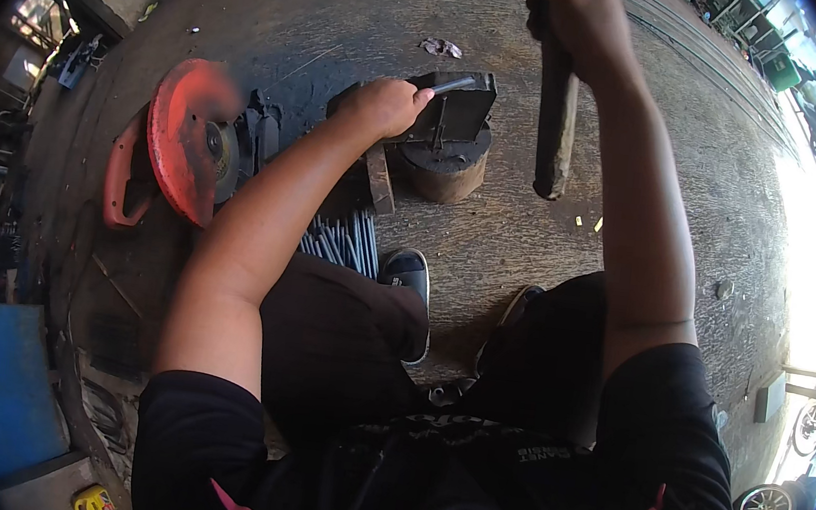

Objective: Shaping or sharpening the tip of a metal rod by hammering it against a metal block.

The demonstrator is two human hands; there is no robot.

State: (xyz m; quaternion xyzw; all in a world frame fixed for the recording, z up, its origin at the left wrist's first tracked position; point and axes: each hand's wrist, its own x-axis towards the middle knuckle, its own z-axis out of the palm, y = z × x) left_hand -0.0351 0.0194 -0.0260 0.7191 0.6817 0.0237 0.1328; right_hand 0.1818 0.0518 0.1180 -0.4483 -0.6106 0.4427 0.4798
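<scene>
The left hand [384, 108] closes its fingers on a straight, dull-grey metal rod [454, 85] over the dark steel block [471, 113] on the wooden stump [452, 181]. Right of the stump, the right hand [587, 29] grips a scuffed wooden handle [555, 121].

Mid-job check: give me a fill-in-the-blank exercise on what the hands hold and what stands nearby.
1. The left hand holds a thin grey metal ___.
2. The hand gripping the long dark bar is the ___ one.
3. Of the round wooden stump and red round-guarded saw, the one farther left is the ___.

Missing words: rod; right; saw.
</scene>
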